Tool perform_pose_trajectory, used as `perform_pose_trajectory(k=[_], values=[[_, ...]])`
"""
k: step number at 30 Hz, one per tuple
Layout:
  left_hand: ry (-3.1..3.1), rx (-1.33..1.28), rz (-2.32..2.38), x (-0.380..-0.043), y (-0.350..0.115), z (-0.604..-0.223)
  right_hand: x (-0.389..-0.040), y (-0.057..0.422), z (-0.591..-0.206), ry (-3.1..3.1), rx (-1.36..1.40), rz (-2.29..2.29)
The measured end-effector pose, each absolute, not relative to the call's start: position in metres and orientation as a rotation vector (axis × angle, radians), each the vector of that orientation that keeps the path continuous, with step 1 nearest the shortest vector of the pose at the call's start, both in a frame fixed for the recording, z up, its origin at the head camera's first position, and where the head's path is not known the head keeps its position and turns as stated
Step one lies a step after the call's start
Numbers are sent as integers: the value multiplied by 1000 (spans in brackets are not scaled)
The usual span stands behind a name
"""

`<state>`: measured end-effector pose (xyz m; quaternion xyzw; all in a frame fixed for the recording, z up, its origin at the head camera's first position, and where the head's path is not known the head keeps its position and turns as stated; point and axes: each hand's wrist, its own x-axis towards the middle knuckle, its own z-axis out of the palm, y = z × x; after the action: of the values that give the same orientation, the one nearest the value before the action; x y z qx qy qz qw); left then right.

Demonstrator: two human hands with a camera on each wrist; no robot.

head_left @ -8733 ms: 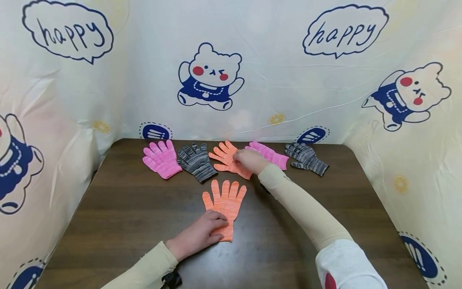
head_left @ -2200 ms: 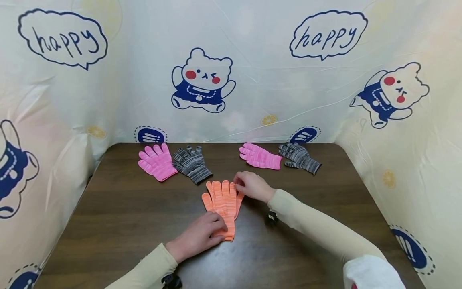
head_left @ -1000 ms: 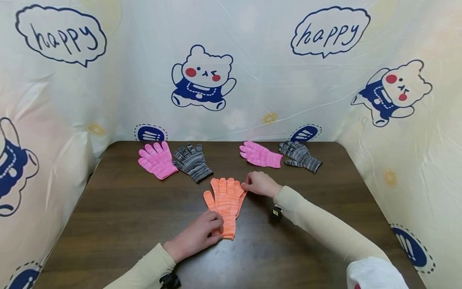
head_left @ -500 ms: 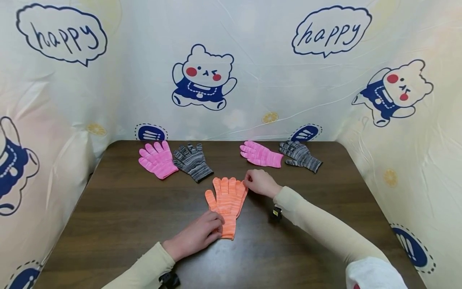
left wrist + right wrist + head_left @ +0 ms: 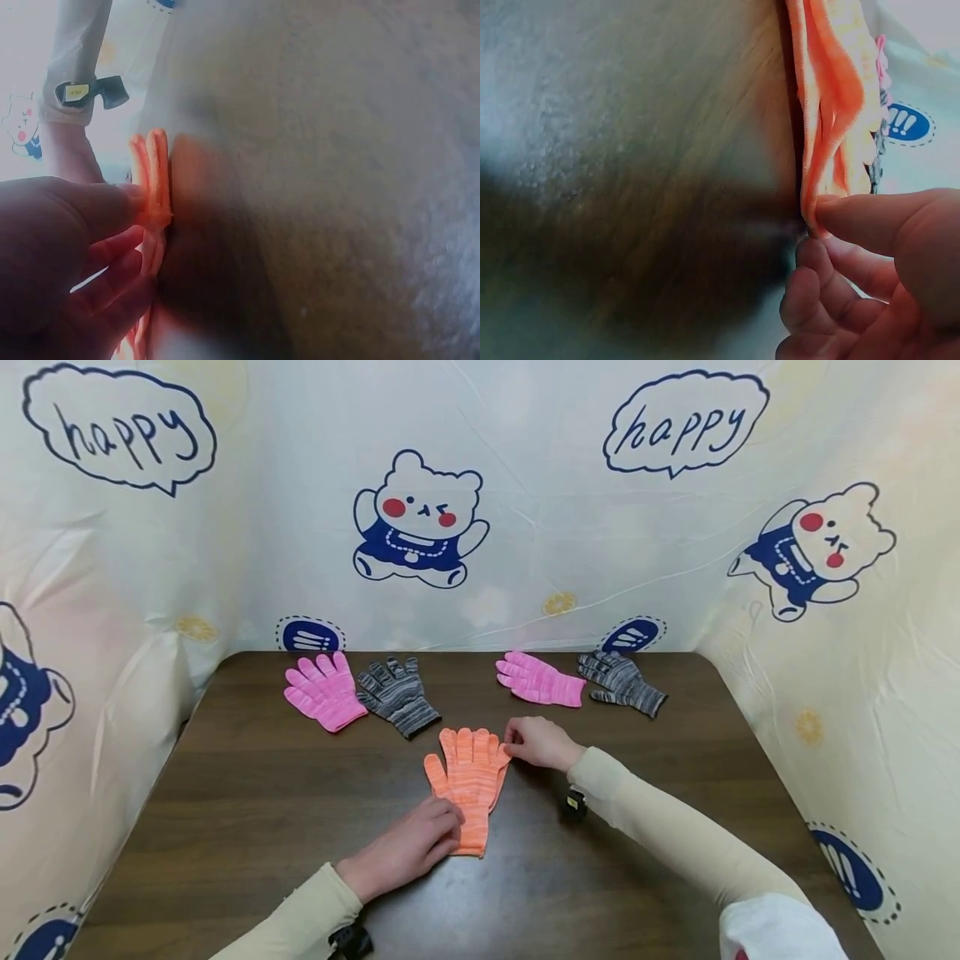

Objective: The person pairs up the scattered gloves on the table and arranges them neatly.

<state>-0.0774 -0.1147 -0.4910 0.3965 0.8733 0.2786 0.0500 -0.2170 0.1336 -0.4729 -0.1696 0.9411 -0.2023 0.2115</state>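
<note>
Two orange knit gloves (image 5: 468,789) lie stacked in the middle of the table, fingers pointing away; the lower one shows only along the right edge. My left hand (image 5: 412,847) holds the stack near its cuffs, and in the left wrist view the cuff edges (image 5: 157,176) stand up beside the thumb. At the far right of the stack, my right hand (image 5: 543,743) pinches a glove's outer finger. The right wrist view shows thumb and forefinger closed on the orange fabric (image 5: 832,97), with the other fingers curled below.
At the table's back left lie a pink glove (image 5: 325,692) and a grey striped glove (image 5: 401,697) side by side. Another pink glove (image 5: 540,679) and grey glove (image 5: 624,683) lie back right. A printed curtain (image 5: 540,527) borders the wooden table (image 5: 300,810).
The second orange glove has come from the back row onto the first. Since then the right hand has shifted slightly right along its edge, and the left hand has drawn slightly left.
</note>
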Motion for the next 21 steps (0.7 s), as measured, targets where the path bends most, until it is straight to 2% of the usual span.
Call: perform_pose_trajectory(k=[10, 21], values=[[2632, 1418, 851, -78, -117, -495, -216, 134, -474, 2675, -500, -550], [2730, 1301, 821, -76, -107, -489, -218, 134, -476, 2716, -669, -626]])
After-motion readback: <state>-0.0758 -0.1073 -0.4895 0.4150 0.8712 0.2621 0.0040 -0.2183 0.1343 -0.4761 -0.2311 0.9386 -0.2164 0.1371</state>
